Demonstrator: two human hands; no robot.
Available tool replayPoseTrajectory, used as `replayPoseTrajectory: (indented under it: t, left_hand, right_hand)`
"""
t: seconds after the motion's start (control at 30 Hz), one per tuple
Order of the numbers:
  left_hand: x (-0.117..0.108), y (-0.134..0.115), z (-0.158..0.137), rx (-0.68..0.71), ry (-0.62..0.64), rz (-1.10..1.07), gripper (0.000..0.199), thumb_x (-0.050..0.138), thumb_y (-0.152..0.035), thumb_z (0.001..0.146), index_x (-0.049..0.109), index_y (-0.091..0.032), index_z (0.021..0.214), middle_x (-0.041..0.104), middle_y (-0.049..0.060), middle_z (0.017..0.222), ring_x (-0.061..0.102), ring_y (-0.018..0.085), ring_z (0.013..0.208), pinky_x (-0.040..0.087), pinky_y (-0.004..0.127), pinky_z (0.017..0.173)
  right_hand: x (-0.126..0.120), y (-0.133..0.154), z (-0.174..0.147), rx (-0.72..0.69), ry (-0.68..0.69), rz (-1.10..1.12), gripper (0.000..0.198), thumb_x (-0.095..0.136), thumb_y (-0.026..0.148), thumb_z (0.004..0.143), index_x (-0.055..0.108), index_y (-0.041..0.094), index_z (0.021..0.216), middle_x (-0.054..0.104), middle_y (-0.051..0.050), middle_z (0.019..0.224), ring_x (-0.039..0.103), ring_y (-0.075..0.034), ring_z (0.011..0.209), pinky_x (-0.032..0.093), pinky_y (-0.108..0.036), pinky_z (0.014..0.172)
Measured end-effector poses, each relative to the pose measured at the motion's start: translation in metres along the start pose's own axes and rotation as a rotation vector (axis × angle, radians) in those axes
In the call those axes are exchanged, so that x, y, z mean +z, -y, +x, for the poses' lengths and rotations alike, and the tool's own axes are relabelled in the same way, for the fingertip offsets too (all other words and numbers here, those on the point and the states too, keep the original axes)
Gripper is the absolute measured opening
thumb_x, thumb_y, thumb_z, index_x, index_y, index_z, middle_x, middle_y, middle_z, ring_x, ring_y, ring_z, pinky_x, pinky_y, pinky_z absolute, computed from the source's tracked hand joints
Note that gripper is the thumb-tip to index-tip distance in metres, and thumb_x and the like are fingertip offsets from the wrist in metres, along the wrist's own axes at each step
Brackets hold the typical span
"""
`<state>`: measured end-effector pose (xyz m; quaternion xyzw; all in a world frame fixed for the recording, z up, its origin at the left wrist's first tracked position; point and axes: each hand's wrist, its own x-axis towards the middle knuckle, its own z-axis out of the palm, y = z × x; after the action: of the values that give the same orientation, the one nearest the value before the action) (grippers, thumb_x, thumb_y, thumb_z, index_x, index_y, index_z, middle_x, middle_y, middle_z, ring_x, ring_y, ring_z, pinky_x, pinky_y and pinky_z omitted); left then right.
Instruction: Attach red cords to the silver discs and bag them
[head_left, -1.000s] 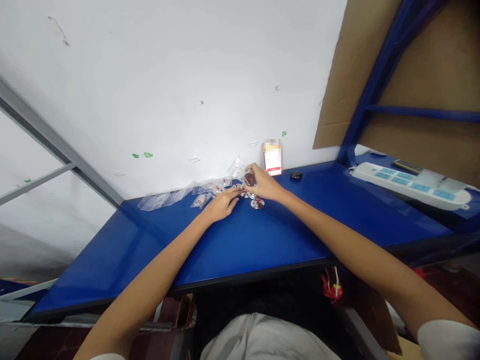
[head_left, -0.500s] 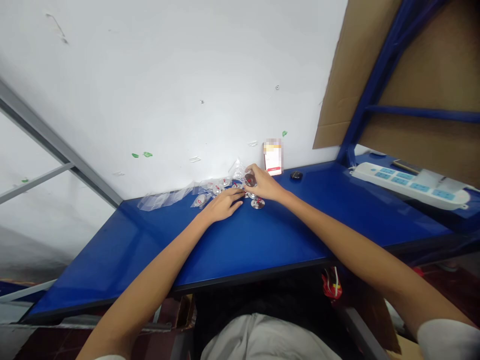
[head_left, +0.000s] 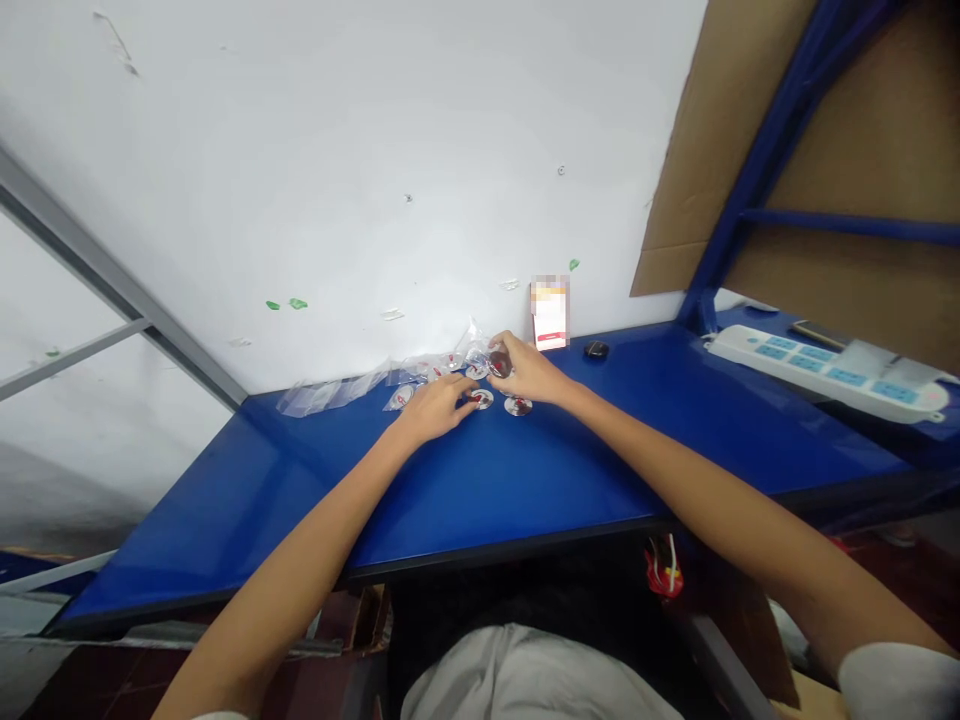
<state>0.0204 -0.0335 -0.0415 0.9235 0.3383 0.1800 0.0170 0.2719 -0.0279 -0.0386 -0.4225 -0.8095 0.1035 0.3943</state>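
My right hand (head_left: pixel 525 372) pinches a dark, shiny round disc (head_left: pixel 499 364) with a red mark, holding it just above the blue desk (head_left: pixel 487 490). Thumb and fingertips of my left hand (head_left: pixel 437 407) close on the left edge of a silvery disc with red print (head_left: pixel 482 400), which lies on the desk. Another silvery disc (head_left: pixel 517 406) lies below my right hand. Behind my hands are several more such discs, among them one in clear plastic (head_left: pixel 400 398). A clear plastic bag (head_left: pixel 474 338) stands crumpled against the wall.
Clear plastic packaging (head_left: pixel 326 396) stretches along the wall to the left. A phone (head_left: pixel 551 315) with a lit screen leans on the wall, and a small black object (head_left: pixel 596 349) sits beside it. Far right lies a white power strip (head_left: pixel 825 372) near a blue metal frame (head_left: pixel 739 190).
My left hand has drawn back slightly and its fingers have curled onto a disc, which now lies apart from the pile. My right hand still holds its dark disc in nearly the same place.
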Motion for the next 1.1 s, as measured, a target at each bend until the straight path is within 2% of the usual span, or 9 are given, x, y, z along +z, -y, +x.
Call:
replayPoseTrajectory:
  t: [0.13, 0.27, 0.37, 0.47, 0.53, 0.6, 0.77, 0.97, 1.1]
  left_hand:
    - [0.010, -0.004, 0.005, -0.006, -0.023, 0.010, 0.025, 0.057, -0.032, 0.106, 0.079, -0.023, 0.113, 0.076, 0.010, 0.113, 0.071, 0.029, 0.111, 0.056, 0.039, 0.090]
    - [0.012, -0.002, 0.007, -0.065, -0.112, -0.133, 0.024, 0.058, -0.032, 0.104, 0.079, -0.022, 0.099, 0.077, 0.009, 0.108, 0.072, 0.027, 0.101, 0.057, 0.039, 0.091]
    - [0.009, 0.006, 0.008, -0.240, -0.206, -0.407, 0.020, 0.063, -0.037, 0.099, 0.072, -0.021, 0.090, 0.077, 0.007, 0.099, 0.073, 0.024, 0.090, 0.060, 0.038, 0.086]
    - [-0.001, 0.016, 0.007, -0.444, -0.272, -0.835, 0.023, 0.065, -0.041, 0.096, 0.058, -0.020, 0.090, 0.076, 0.006, 0.095, 0.075, 0.020, 0.082, 0.062, 0.034, 0.075]
    - [-0.010, 0.021, 0.005, -0.503, -0.307, -1.066, 0.027, 0.068, -0.042, 0.093, 0.052, -0.020, 0.089, 0.074, 0.006, 0.094, 0.075, 0.019, 0.080, 0.062, 0.033, 0.073]
    - [-0.020, 0.023, 0.003, -0.489, -0.352, -1.171, 0.030, 0.076, -0.039, 0.087, 0.053, -0.019, 0.085, 0.072, 0.004, 0.090, 0.074, 0.017, 0.080, 0.061, 0.032, 0.075]
    - [-0.039, 0.017, -0.003, -0.419, -0.369, -1.215, 0.034, 0.090, -0.036, 0.077, 0.064, -0.018, 0.088, 0.069, 0.002, 0.085, 0.068, 0.015, 0.079, 0.060, 0.029, 0.077]
    - [-0.042, 0.009, -0.003, -0.421, -0.296, -1.268, 0.041, 0.096, -0.037, 0.073, 0.072, -0.018, 0.100, 0.075, 0.004, 0.091, 0.071, 0.017, 0.084, 0.060, 0.030, 0.078]
    - [-0.040, 0.007, -0.002, -0.432, -0.247, -1.206, 0.035, 0.095, -0.037, 0.073, 0.077, -0.017, 0.095, 0.077, 0.005, 0.089, 0.067, 0.014, 0.075, 0.053, 0.026, 0.067]
  right_hand:
    - [0.003, 0.002, -0.002, -0.050, 0.030, -0.016, 0.053, 0.073, 0.028, 0.083, 0.052, 0.022, 0.131, 0.071, -0.010, 0.116, 0.068, -0.029, 0.101, 0.050, -0.039, 0.088]
    - [0.002, 0.005, -0.003, -0.078, 0.032, -0.024, 0.053, 0.073, 0.027, 0.083, 0.052, 0.022, 0.131, 0.070, -0.013, 0.124, 0.068, -0.032, 0.111, 0.051, -0.043, 0.094]
    - [-0.001, 0.008, -0.005, -0.081, 0.040, -0.033, 0.053, 0.073, 0.027, 0.084, 0.053, 0.022, 0.133, 0.070, -0.014, 0.125, 0.067, -0.033, 0.113, 0.051, -0.046, 0.097]
    - [-0.003, 0.012, -0.007, -0.098, 0.047, -0.045, 0.054, 0.073, 0.028, 0.086, 0.053, 0.022, 0.135, 0.069, -0.015, 0.128, 0.066, -0.034, 0.116, 0.051, -0.049, 0.100]
    - [-0.005, 0.014, -0.009, -0.113, 0.073, -0.038, 0.056, 0.074, 0.028, 0.086, 0.053, 0.024, 0.137, 0.068, -0.015, 0.131, 0.065, -0.035, 0.118, 0.052, -0.050, 0.101]
    - [-0.006, 0.016, -0.010, -0.122, 0.109, -0.026, 0.058, 0.076, 0.028, 0.085, 0.053, 0.025, 0.138, 0.067, -0.015, 0.133, 0.064, -0.035, 0.120, 0.052, -0.050, 0.101]
    - [-0.009, 0.019, -0.012, -0.111, 0.172, -0.036, 0.061, 0.075, 0.029, 0.087, 0.051, 0.026, 0.143, 0.065, -0.014, 0.138, 0.062, -0.036, 0.126, 0.053, -0.051, 0.103]
    - [-0.008, 0.018, -0.013, -0.130, 0.202, -0.063, 0.067, 0.076, 0.031, 0.087, 0.050, 0.026, 0.148, 0.064, -0.015, 0.141, 0.063, -0.037, 0.124, 0.053, -0.052, 0.102]
    - [-0.003, 0.020, -0.014, -0.146, 0.181, -0.049, 0.075, 0.078, 0.032, 0.087, 0.046, 0.023, 0.154, 0.064, -0.017, 0.143, 0.065, -0.037, 0.123, 0.053, -0.053, 0.102]
